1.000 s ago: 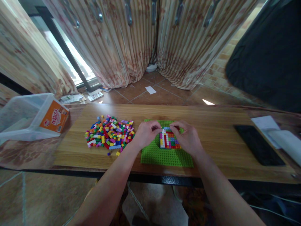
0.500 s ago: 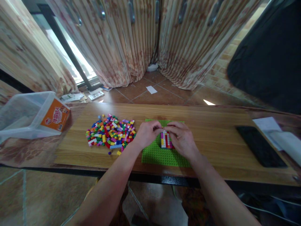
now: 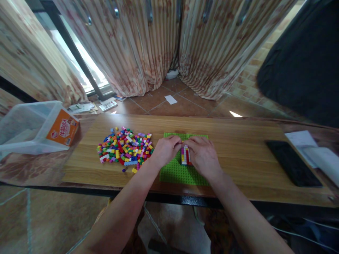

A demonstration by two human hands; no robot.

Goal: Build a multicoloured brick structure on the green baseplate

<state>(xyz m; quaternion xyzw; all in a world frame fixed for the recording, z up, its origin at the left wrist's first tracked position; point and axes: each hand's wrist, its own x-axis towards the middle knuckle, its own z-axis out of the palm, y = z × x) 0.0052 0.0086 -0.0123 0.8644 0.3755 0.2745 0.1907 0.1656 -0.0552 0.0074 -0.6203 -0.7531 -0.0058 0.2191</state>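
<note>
Over our green board (image 3: 182, 175), our left hand (image 3: 166, 151) and right hand (image 3: 204, 157) pinched narrowly, on what we couldn't tell, the right partly blocking the board's red-and-white-striped brick block (image 3: 186, 157). Loose bricks (image 3: 118, 154) lay left, curtains (image 3: 148, 53) beyond.

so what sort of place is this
Probably a room in a home, though I can't be sure: long patterned curtains hang down to a tiled floor, and colourful toy bricks lie heaped on a wood-grain tabletop.
</note>
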